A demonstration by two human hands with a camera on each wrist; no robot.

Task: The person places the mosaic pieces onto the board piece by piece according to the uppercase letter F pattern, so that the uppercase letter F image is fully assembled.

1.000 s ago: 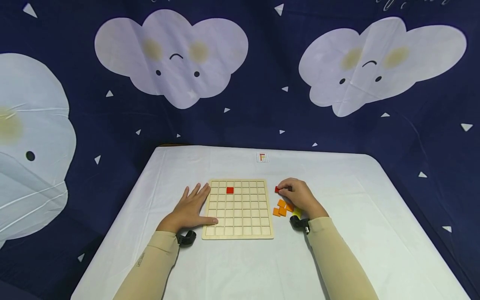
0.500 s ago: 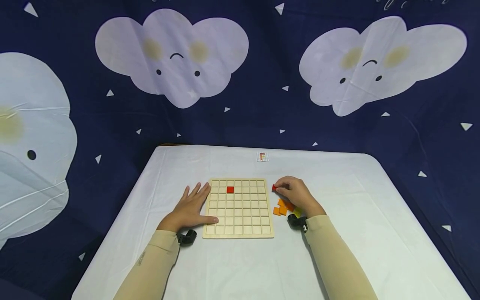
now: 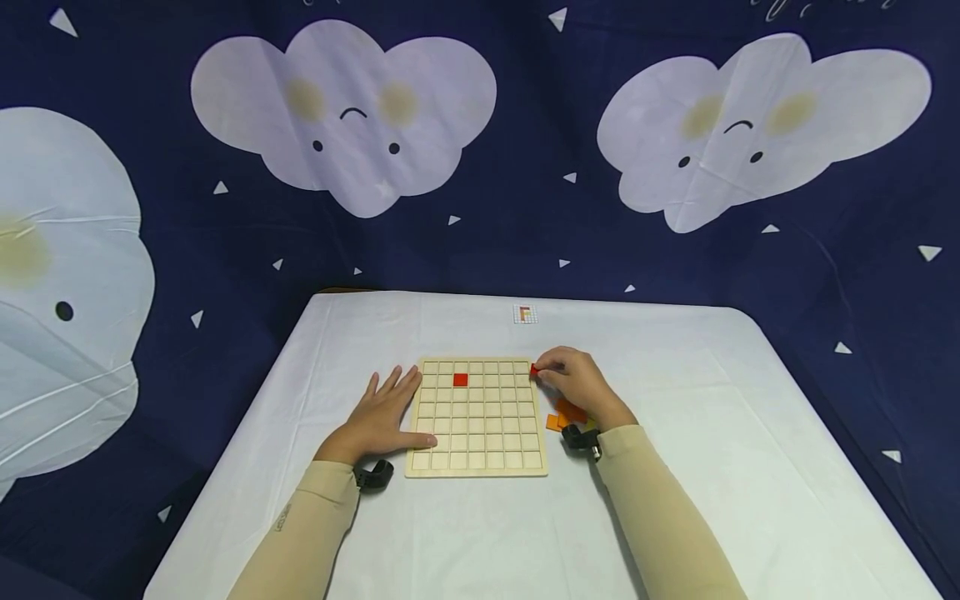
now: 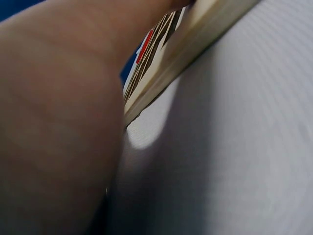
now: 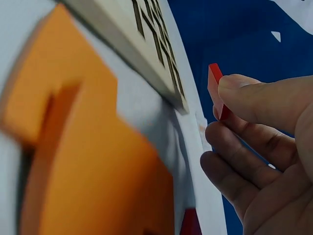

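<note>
My right hand [image 3: 577, 382] pinches a red square tile [image 5: 215, 90] between thumb and fingers, just off the right edge of the wooden grid board [image 3: 476, 468], near its far corner. My left hand [image 3: 381, 418] lies spread at the board's left side, its thumb on the board and its other fingers along the left edge. A second red tile [image 3: 461, 380] sits in a cell near the board's far side. Orange tiles [image 3: 562, 417] lie to the right of the board, partly hidden under my right wrist.
A small card [image 3: 526, 314] with a printed coloured grid lies near the far edge of the white table [image 3: 675, 350]. Part of a yellow tile [image 3: 591, 424] shows beside the orange ones. Behind hangs a dark blue cloth [image 3: 540, 233] with clouds.
My right hand has moved left and slightly away with the red tile, from beside the orange tiles to the board's right edge. My left hand stays where it was.
</note>
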